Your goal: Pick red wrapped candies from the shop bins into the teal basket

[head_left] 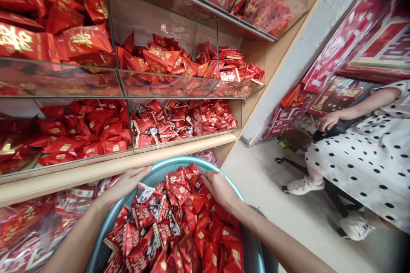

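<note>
A teal plastic basket (pixel 179 158) full of small red wrapped packets (pixel 179 187) with gold and white print is below me. My left hand (pixel 130 182) lies at the basket's left rim, its fingers stretched out and together, with no packet visible in it. Inside the basket near its far right side, my right hand (pixel 221 187) has its fingers curled down onto a red packet (pixel 197 175). How firmly the fingertips hold it is partly hidden.
Wooden shelves with clear-fronted bins (pixel 173 85) of red packets rise in front. Bagged goods (pixel 73 204) lie under the bottom shelf ledge (pixel 185 145). At right, a person in a polka-dot dress (pixel 361 145) sits on a wheeled chair (pixel 336 196) above the tiled floor (pixel 256 166).
</note>
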Demonstrator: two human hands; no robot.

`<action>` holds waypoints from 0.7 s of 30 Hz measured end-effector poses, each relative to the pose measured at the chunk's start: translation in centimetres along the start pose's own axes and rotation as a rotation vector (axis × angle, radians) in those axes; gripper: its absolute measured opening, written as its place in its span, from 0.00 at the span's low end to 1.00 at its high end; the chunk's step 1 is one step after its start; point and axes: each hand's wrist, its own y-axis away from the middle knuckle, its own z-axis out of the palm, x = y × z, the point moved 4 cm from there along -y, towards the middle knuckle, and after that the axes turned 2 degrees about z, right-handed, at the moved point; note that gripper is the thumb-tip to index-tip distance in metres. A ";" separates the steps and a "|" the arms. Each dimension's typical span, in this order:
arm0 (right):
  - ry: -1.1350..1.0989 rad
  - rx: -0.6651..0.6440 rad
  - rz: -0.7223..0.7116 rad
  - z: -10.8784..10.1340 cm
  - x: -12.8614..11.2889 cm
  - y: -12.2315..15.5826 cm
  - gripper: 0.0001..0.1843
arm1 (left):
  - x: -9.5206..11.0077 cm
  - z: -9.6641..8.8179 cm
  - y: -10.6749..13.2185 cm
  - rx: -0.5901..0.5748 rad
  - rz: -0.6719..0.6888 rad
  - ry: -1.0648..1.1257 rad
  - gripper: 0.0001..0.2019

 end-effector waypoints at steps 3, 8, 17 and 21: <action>0.052 -0.019 0.031 0.0 -0.2 -0.1 0.14 | 0.2 0.0 0.1 0.007 -0.002 -0.006 0.27; 0.158 -0.048 0.041 -0.3 -0.6 0.0 0.12 | 0.8 0.0 0.3 0.007 0.016 -0.009 0.27; 0.046 0.124 0.014 -4.5 0.2 -1.2 0.16 | -0.4 -0.1 -0.4 -0.005 0.043 -0.014 0.27; 0.103 0.338 0.087 -9.6 2.5 -5.1 0.16 | -0.1 0.0 -0.2 0.006 0.039 0.005 0.27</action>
